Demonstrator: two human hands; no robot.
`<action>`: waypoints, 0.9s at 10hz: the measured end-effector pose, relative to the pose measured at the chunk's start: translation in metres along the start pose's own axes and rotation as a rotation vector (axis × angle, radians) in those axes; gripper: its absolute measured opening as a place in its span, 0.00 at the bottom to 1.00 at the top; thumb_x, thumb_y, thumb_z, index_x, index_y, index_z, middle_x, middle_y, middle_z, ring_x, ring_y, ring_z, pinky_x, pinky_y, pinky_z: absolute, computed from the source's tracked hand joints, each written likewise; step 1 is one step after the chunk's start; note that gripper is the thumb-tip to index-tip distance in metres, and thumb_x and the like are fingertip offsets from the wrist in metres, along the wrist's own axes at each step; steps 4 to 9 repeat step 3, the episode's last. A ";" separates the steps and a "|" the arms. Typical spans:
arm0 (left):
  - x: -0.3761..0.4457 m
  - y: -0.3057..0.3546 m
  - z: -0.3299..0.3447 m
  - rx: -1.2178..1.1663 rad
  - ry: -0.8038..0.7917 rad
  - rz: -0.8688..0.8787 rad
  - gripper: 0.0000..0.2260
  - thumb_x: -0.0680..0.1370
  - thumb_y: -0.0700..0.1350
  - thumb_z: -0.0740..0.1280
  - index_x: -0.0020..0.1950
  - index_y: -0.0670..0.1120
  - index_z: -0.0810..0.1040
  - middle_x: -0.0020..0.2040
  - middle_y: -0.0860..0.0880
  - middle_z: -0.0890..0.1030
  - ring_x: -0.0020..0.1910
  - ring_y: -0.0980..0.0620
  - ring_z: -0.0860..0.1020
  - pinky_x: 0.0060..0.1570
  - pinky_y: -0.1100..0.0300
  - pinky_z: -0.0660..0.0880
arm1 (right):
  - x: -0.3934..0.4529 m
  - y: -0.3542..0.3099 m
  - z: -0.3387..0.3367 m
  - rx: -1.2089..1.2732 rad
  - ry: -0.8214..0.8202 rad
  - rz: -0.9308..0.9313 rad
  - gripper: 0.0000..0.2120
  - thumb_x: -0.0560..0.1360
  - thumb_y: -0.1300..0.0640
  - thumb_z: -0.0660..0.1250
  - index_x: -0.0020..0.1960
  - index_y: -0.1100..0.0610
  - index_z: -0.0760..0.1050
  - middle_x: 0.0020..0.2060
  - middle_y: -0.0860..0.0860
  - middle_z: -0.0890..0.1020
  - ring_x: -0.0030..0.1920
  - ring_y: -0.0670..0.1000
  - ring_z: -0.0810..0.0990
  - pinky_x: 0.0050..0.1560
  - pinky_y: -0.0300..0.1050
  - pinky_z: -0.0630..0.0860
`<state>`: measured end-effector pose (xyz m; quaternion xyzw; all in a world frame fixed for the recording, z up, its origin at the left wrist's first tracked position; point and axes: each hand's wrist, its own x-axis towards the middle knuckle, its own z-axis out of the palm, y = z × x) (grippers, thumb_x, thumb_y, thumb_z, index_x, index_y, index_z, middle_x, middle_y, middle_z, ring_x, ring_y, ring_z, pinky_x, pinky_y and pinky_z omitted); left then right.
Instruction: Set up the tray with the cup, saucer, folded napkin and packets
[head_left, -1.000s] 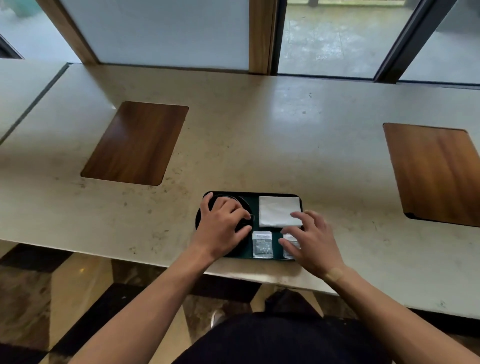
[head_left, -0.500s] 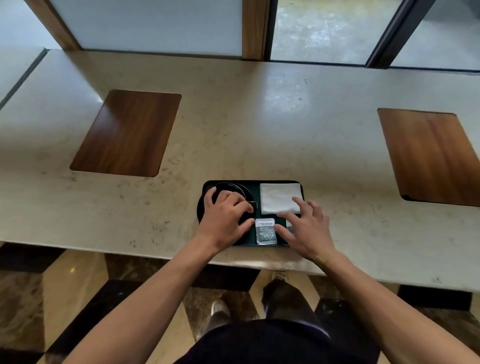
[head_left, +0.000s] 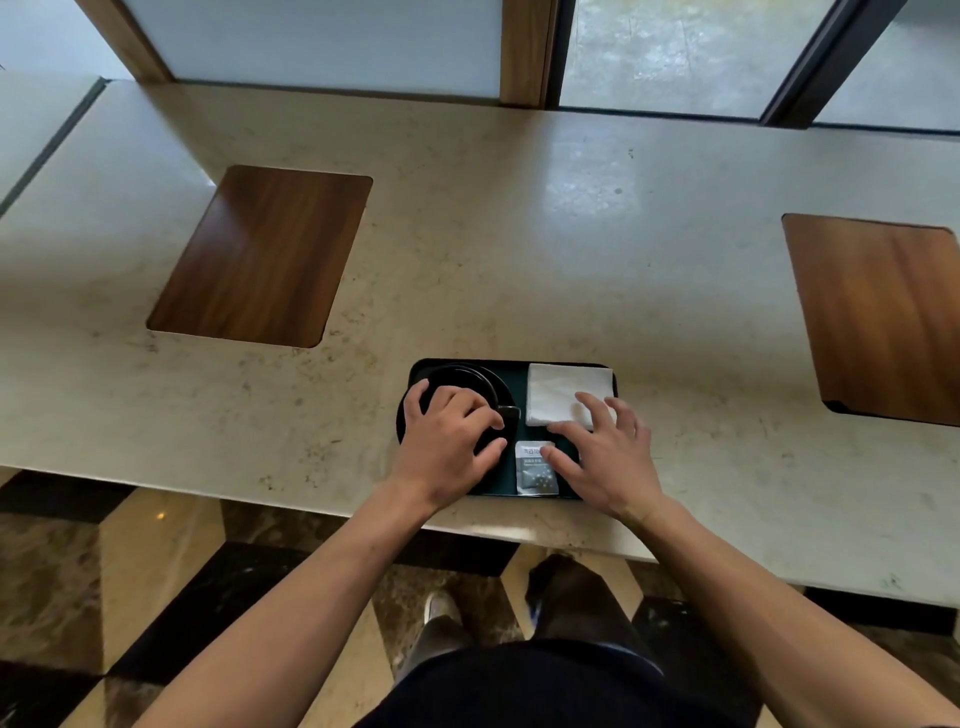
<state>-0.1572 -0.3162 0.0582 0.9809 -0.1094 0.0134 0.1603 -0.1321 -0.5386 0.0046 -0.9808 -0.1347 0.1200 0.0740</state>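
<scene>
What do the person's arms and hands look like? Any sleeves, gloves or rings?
Both forearms are bare, with no sleeves in view. The left hand and the right hand wear no gloves, and no ring, watch or bracelet shows. Lower down the person wears dark clothing.

Most of the cup and saucer is hidden by the left hand. A second packet cannot be seen under the right hand. The print on the visible packet is too small to be read. The bench is cut off at both sides.
</scene>
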 end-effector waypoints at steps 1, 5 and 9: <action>-0.002 -0.004 0.002 -0.025 0.019 0.017 0.09 0.75 0.55 0.67 0.53 0.53 0.80 0.52 0.55 0.78 0.59 0.53 0.73 0.70 0.45 0.55 | -0.001 -0.001 0.000 0.023 0.036 -0.005 0.21 0.75 0.33 0.52 0.62 0.38 0.72 0.72 0.50 0.65 0.73 0.58 0.55 0.68 0.60 0.57; -0.005 -0.010 0.006 -0.065 0.034 0.058 0.10 0.75 0.53 0.68 0.54 0.52 0.80 0.52 0.53 0.78 0.57 0.51 0.74 0.66 0.49 0.60 | -0.009 -0.012 -0.010 0.127 0.193 -0.007 0.17 0.76 0.38 0.59 0.59 0.42 0.76 0.67 0.49 0.73 0.70 0.56 0.62 0.64 0.58 0.63; -0.005 -0.010 0.006 -0.065 0.034 0.058 0.10 0.75 0.53 0.68 0.54 0.52 0.80 0.52 0.53 0.78 0.57 0.51 0.74 0.66 0.49 0.60 | -0.009 -0.012 -0.010 0.127 0.193 -0.007 0.17 0.76 0.38 0.59 0.59 0.42 0.76 0.67 0.49 0.73 0.70 0.56 0.62 0.64 0.58 0.63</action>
